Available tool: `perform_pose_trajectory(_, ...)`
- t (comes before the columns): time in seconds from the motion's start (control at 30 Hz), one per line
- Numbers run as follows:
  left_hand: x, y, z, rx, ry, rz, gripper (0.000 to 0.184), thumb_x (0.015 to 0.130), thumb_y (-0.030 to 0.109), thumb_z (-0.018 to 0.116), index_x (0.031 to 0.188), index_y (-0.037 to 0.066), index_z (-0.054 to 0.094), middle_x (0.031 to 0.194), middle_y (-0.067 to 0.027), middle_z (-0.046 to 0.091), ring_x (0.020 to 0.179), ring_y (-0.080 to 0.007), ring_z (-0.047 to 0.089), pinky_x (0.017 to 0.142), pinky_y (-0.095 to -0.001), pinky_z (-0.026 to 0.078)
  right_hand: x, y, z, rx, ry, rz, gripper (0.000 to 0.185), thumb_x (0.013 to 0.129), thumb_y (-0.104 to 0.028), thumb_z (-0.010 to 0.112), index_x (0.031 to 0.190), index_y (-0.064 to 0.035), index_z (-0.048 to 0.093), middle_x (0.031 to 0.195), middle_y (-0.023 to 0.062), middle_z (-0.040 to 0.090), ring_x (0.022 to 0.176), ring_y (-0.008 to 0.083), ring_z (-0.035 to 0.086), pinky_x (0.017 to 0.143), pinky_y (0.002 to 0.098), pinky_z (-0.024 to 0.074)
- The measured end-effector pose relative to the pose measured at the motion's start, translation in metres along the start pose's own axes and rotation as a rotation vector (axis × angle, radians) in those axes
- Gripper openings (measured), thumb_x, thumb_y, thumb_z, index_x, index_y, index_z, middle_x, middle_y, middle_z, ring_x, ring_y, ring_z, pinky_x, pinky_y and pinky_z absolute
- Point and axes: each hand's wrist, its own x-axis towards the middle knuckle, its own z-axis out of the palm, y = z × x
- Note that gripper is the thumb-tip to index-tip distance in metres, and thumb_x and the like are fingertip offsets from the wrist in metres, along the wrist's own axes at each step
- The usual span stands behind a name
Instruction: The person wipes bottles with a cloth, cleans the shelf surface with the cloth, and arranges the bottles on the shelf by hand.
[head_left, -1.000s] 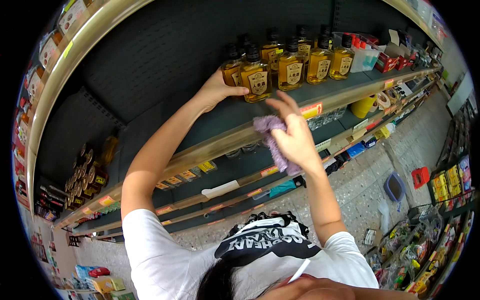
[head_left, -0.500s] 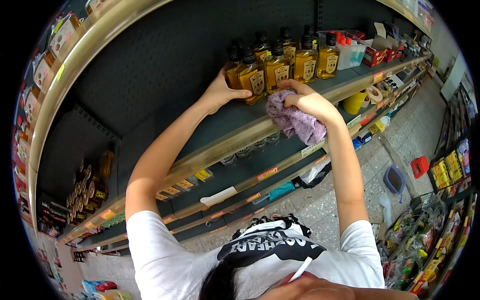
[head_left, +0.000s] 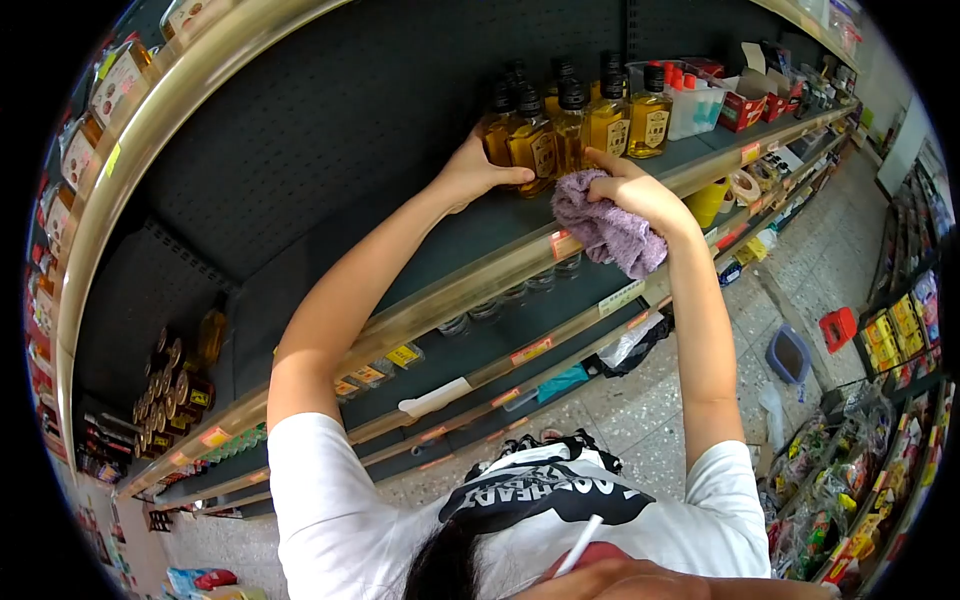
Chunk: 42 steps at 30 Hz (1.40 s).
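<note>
Shop: dark shelves with a black back panel, lit from the right, above a speckled floor.
Far left: boxed goods sit beyond a curved metal rail.
Left end: dark-lidded jars stand grouped, with an amber bottle just behind them.
Shelf: a bare grey stretch runs from the jars towards the bottles, edged by a pale rail with price tags.
Below: lower shelves carry a white strip and small glassware.
Left hand: curved about the left end of the bottle group, thumb across the front of one bottle, the other fingers mostly hidden behind.
Bottles: amber, black-capped, upright and close together on the shelf between the two hands, labels facing the rail.
Cloth: purple, bunched, hanging over the rail beneath the right hand.
Right hand: thumb and bent fingers pinch the cloth; the index finger stretches to the bottles, and whether it touches one I cannot tell.
Right of bottles: a clear bin of red-capped tubes, then red boxes.
Floor, right: a grey-blue basin lies near a red object.
</note>
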Motion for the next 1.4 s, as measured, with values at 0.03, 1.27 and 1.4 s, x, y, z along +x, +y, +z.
perform_pose_trajectory(0.03, 0.005, -0.001, 0.004, -0.005, 0.002, -0.007, 0.095, 0.069, 0.004, 0.086, 0.145, 0.001, 0.028, 0.138, -0.013, 0.047, 0.129, -0.0235, 0.045, 0.111, -0.035, 0.036, 0.0, 0.002, -0.005, 0.011, -0.001, 0.026, 0.08, 0.073, -0.016, 0.06, 0.147, 0.0037, 0.037, 0.148, 0.0211, 0.044, 0.133, 0.0265, 0.045, 0.108, 0.028, 0.0331)
perform_pose_trajectory(1.27, 0.11, -0.063, 0.037, 0.207, 0.138, 0.141, 0.078, 0.073, 0.019, 0.085, 0.136, -0.002, 0.042, 0.127, -0.0165, 0.061, 0.117, -0.0268, 0.059, 0.098, -0.0345, 0.047, 0.002, 0.019, -0.008, 0.017, 0.099, -0.006, 0.068, 0.076, -0.016, 0.058, 0.137, 0.0117, 0.046, 0.13, 0.0247, 0.059, 0.114, 0.0268, 0.058, 0.098, 0.0285, 0.0418)
perform_pose_trajectory(1.4, 0.093, -0.048, 0.046, 0.413, 0.24, 0.027, 0.075, 0.073, 0.025, 0.084, 0.132, -0.001, 0.047, 0.128, -0.0183, 0.061, 0.119, -0.0312, 0.058, 0.099, -0.0372, 0.047, -0.008, 0.013, 0.001, -0.081, 0.111, -0.053, 0.059, 0.076, -0.015, 0.057, 0.129, 0.0105, 0.054, 0.122, 0.0254, 0.063, 0.111, 0.0291, 0.061, 0.098, 0.0305, 0.0429)
